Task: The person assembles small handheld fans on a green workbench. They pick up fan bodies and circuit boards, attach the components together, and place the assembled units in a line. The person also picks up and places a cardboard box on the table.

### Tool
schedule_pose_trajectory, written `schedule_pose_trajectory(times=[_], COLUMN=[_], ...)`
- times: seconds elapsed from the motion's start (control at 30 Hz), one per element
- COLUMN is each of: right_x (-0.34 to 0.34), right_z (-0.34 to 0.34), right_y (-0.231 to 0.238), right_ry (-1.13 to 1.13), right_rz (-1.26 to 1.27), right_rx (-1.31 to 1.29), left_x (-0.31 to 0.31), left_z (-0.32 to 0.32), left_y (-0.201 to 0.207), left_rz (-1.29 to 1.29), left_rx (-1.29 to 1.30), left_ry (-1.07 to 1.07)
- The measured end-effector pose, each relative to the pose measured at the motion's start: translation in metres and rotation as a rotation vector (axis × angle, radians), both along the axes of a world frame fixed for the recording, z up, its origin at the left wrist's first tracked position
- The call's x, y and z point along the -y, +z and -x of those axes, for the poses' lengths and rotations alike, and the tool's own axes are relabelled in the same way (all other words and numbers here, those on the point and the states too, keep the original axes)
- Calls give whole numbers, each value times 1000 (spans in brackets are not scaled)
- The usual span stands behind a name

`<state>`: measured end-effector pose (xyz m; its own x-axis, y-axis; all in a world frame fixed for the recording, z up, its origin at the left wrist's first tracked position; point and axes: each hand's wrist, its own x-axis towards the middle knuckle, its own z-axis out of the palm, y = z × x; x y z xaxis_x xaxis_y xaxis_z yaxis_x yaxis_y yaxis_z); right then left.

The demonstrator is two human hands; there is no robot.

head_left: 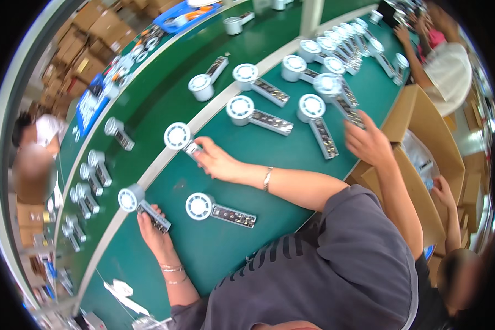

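My left hand (156,234), at the lower left of the table, is closed around the handle of a pale grey device (131,198) with a round vented head. Farther up, my right hand (217,159) grips the short handle of a similar round-headed device (177,136), whose head reaches over the pale divider rail. Between my forearms another such device (199,206) lies on the green table, circuit parts showing along its handle. Two more, one device (240,110) and another device (312,106), lie beyond my right hand.
At right a co-worker's hand (366,140) holds a like device (328,85) beside an open cardboard box (407,115). Several devices crowd the far right; others lie on the green strip (148,104) past the rail (165,154). White scraps (121,291) lie lower left; a blue tray (91,104) stands beyond.
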<state>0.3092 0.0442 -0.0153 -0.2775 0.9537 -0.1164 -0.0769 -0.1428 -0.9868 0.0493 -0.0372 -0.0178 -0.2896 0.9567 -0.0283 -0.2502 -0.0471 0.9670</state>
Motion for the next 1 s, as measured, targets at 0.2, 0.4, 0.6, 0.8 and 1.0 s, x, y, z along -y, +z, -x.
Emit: schedule_pose_trajectory(times=[0.2,0.4,0.6,0.8,1.0], right_x=[3,6,11,11,11], right_z=[5,8,9,10,10], right_y=[-7,-11,3,4,4], right_ry=[-20,-15,-1,15,19], right_rz=[-129,-168,-84,-92,-103], right_rx=[56,41,2,51,84], left_x=[1,2,3,1,2], left_z=[-3,-7,-5,-5,-6], left_y=[0,3,2,2,4], left_rz=[-37,-20,-40,-54,-38], left_rx=[0,0,61,49,57], left_ry=[-22,16,12,8,30])
